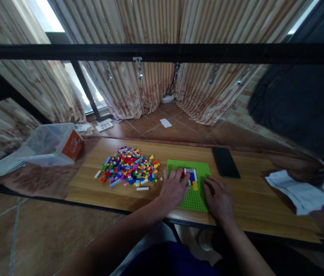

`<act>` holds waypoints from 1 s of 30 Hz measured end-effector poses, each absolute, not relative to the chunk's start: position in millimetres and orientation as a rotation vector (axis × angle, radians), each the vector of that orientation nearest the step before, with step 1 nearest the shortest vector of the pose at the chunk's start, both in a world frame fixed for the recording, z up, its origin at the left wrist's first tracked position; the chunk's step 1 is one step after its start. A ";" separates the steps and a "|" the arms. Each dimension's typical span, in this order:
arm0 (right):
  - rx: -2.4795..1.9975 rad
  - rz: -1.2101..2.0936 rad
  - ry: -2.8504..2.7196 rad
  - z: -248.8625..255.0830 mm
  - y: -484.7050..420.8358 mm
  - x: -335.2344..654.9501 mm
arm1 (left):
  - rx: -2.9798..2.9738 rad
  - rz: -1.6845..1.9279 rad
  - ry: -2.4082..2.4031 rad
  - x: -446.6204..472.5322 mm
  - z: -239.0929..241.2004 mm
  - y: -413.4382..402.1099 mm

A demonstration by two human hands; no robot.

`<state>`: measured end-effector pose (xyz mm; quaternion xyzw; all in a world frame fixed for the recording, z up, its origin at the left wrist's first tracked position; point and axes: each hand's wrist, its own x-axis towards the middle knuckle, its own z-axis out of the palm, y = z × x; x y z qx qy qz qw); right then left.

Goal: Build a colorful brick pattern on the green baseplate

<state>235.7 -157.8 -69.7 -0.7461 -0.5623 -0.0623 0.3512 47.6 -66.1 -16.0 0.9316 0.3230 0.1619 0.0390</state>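
A green studded baseplate lies on the wooden board, with a small build of white, blue, red and yellow toy bricks on its middle. My left hand lies over the plate's left part, fingers stretched out and fingertips at the left side of the build. It hides some of those bricks; no brick shows in its grasp. At the plate's right edge rests my right hand, with thumb and fingers apart and nothing visible between them. Left of the plate spreads a heap of loose coloured bricks.
A black phone lies right of the plate, and crumpled white paper farther right. At far left stands a clear plastic box with an orange label. A dark metal bar crosses above the board, before striped curtains.
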 end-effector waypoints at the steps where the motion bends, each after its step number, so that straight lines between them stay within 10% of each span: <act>1: -1.928 -0.161 -1.455 -69.6 -157.8 235.8 | 2.851 0.499 1.001 47.3 -15.9 -68.0; 30: -1.919 -0.176 -1.492 -71.5 -159.3 239.1 | 2.597 0.531 1.568 -10.0 3.3 -5.6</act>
